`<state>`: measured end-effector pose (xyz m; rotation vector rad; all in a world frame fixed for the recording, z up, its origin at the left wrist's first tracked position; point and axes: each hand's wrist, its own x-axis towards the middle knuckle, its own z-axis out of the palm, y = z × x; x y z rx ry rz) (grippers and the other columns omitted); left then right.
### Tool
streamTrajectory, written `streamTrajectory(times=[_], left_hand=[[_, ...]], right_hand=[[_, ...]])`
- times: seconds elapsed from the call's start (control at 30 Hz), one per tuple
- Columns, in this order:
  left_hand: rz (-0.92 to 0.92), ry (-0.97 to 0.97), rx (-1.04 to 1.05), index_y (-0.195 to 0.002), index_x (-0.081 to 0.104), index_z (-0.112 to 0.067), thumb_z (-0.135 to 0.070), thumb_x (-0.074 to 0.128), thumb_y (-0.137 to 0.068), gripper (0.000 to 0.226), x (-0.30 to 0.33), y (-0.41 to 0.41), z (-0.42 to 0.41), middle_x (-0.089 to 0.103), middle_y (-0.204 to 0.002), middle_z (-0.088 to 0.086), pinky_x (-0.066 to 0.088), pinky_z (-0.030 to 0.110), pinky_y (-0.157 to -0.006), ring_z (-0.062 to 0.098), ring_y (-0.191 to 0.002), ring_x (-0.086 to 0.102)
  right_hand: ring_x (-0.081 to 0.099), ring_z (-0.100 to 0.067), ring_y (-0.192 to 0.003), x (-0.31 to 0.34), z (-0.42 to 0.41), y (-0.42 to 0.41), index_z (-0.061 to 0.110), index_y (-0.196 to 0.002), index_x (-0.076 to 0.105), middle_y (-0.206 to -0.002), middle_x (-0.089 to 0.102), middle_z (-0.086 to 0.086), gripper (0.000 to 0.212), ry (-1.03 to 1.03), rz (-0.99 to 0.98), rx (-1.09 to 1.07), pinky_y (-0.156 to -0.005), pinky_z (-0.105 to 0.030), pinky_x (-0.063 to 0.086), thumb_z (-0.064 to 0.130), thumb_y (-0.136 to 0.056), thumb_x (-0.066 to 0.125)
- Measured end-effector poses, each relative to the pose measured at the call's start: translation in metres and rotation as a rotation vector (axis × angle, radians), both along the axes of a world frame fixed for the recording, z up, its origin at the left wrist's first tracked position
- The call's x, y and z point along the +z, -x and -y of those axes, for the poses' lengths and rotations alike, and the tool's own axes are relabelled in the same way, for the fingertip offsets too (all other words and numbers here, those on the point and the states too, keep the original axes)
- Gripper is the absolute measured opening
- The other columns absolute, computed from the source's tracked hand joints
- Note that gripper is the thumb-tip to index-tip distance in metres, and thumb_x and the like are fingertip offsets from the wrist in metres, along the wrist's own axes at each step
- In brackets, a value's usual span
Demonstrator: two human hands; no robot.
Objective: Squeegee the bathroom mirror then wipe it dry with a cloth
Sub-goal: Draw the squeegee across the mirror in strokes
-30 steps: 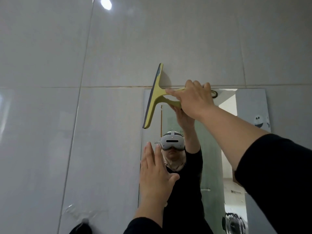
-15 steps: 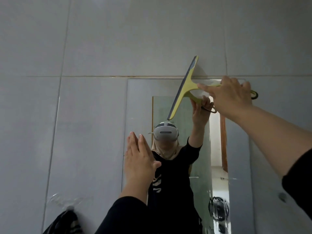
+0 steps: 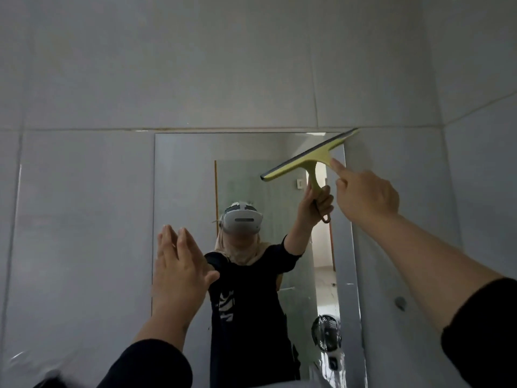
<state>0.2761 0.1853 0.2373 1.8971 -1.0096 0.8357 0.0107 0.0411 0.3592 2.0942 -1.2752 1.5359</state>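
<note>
Squeegee (image 3: 307,156), yellow-green with a dark rubber edge, lies tilted against the top right corner of the mirror (image 3: 184,177), its upper tip past the glass edge onto the grey wall tiles (image 3: 251,65). Right hand (image 3: 366,196) holds the handle, fingers curled, index finger (image 3: 337,167) extended toward the blade. Left hand (image 3: 179,264) is flat, fingers straight and together, by the mirror's left edge. Black sleeves (image 3: 151,365) cover both forearms.

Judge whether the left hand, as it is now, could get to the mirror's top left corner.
Probably yes: the left hand lies open against the mirror near its left edge, with bare glass above; the squeegee is over at the top right.
</note>
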Motion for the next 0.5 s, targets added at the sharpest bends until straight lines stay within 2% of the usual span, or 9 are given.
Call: streamTrajectory(times=[0.13,0.27,0.37,0.43,0.5], left_hand=[[0.005,-0.003,0.002,-0.149,-0.002,-0.009,-0.047,0.071,-0.076,0.110,0.000,-0.002,0.001,-0.017,-0.157,0.011,0.015,0.042,-0.117,0.024,-0.145,-0.016],[0.016,-0.008,-0.003,-0.149,-0.001,-0.010,-0.049,0.071,-0.075,0.111,0.000,-0.005,0.002,-0.016,-0.157,0.011,0.015,0.042,-0.118,0.024,-0.145,-0.016],[0.047,-0.011,-0.002,-0.148,0.002,-0.007,-0.052,0.068,-0.077,0.107,0.001,-0.006,-0.001,-0.011,-0.158,0.013,0.010,0.040,-0.119,0.025,-0.145,-0.012],[0.061,0.030,0.023,-0.148,0.005,-0.006,-0.054,0.065,-0.078,0.104,-0.003,-0.008,-0.006,-0.006,-0.158,0.014,0.011,0.039,-0.118,0.026,-0.146,-0.005],[0.021,0.087,0.040,-0.148,0.004,-0.006,-0.056,0.065,-0.077,0.107,-0.011,-0.009,-0.012,-0.003,-0.158,0.015,0.013,0.041,-0.117,0.026,-0.146,-0.002]], right_hand=[[0.058,-0.033,-0.097,-0.025,-0.014,-0.021,0.045,-0.145,0.022,-0.106,0.063,-0.012,0.048,-0.103,0.114,0.116,-0.070,-0.033,0.036,0.033,-0.100,0.030],[0.059,-0.032,-0.099,-0.043,-0.035,-0.050,0.038,-0.148,0.020,-0.104,0.064,-0.011,0.051,-0.169,0.235,0.225,-0.076,-0.035,0.043,0.029,-0.099,0.030],[0.060,-0.029,-0.093,-0.054,-0.055,-0.075,0.034,-0.149,0.018,-0.098,0.062,-0.010,0.051,-0.207,0.284,0.282,-0.070,-0.030,0.039,0.029,-0.100,0.031],[0.062,-0.025,-0.085,-0.060,-0.068,-0.095,0.034,-0.149,0.017,-0.091,0.062,-0.008,0.051,-0.193,0.308,0.328,-0.070,-0.033,0.049,0.032,-0.100,0.031],[0.059,-0.017,-0.078,-0.063,-0.081,-0.115,0.032,-0.150,0.016,-0.087,0.059,-0.004,0.051,-0.179,0.318,0.376,-0.066,-0.031,0.051,0.033,-0.101,0.031]])
